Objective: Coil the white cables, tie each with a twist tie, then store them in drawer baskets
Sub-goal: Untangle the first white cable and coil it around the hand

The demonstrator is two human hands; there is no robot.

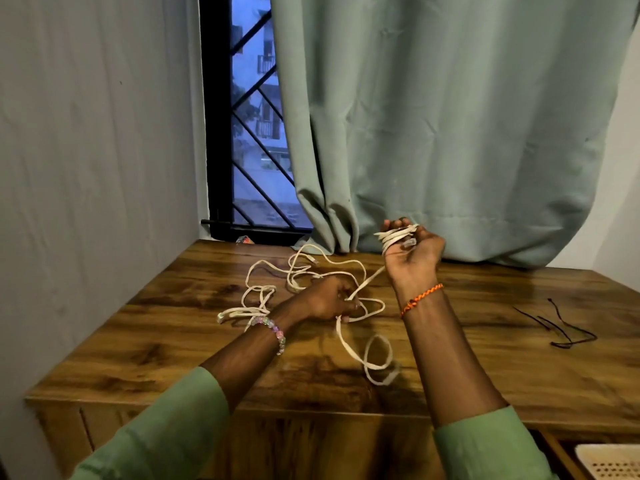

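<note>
Green sleeves [166, 431] at the lower edge, forearms reaching out over a wooden table top [485, 358]. Left hand [329, 301] low, just above the wood, fingers curled round a strand of the white cable [349, 341], gripping it. Right hand [412, 249] raised and well apart from the left, palm toward the camera, fingers curled, several turns of the same cable wound round them as a small coil [396, 235]. One taut strand running between the two hands. Loose loops sprawled behind and left of the left hand, another loop nearer the camera between the forearms. Beaded bracelet [273, 329] on the left wrist, orange thread band [420, 299] on the right.

Left fingertips hidden behind the knuckles; cable ends hard to make out in the tangle.

Dark twist ties [557, 327] lying right of the right forearm, well apart from it. Corner of a pale perforated basket [609, 460] cut off at bottom right, below the table edge. Behind the right hand a green curtain [450, 116]; beyond the left hand a barred window [252, 133].
</note>
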